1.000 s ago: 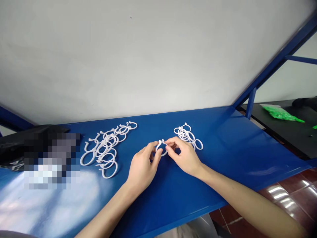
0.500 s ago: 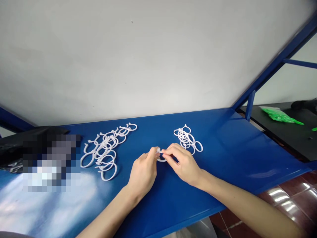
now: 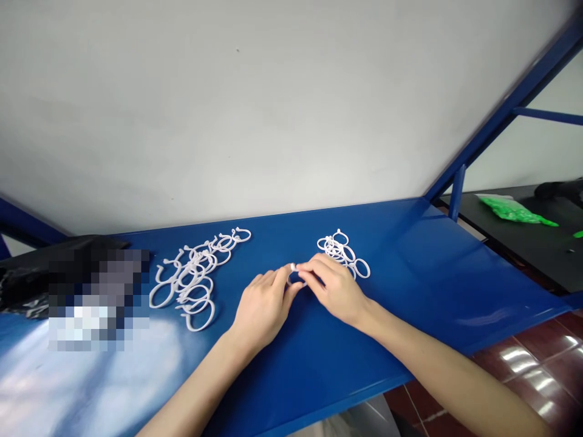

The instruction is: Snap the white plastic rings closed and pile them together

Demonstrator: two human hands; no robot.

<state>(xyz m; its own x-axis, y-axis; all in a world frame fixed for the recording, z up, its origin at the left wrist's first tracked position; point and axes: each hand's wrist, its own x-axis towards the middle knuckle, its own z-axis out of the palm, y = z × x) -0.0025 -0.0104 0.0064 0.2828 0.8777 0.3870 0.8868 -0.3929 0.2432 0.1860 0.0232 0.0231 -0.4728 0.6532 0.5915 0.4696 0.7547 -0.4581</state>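
Between both hands, above the blue tabletop (image 3: 296, 376), is a white plastic ring (image 3: 293, 267) with a small knob at its top. My left hand (image 3: 264, 306) grips the ring's left side, its thumb reaching across the lower part. From the right, my right hand (image 3: 336, 290) pinches the ring near the knob with thumb and fingertips. Fingers cover much of the ring, so I cannot tell whether its ends are joined. To the left lies a pile of white rings (image 3: 197, 286), several with open, knobbed ends. Just beyond my right hand is a smaller cluster of closed-looking rings (image 3: 361, 268).
A black plastic bag (image 3: 27, 273) lies at the left, beside a pixelated patch. Behind the tabletop rises a grey wall (image 3: 273, 109). Blue frame bars (image 3: 458, 194) stand at the right, with a green bag (image 3: 514, 210) on a dark table past them.
My left thumb has swung down and right, across the ring's lower part. Both hands have shifted slightly upward in view, with the ring still between them.
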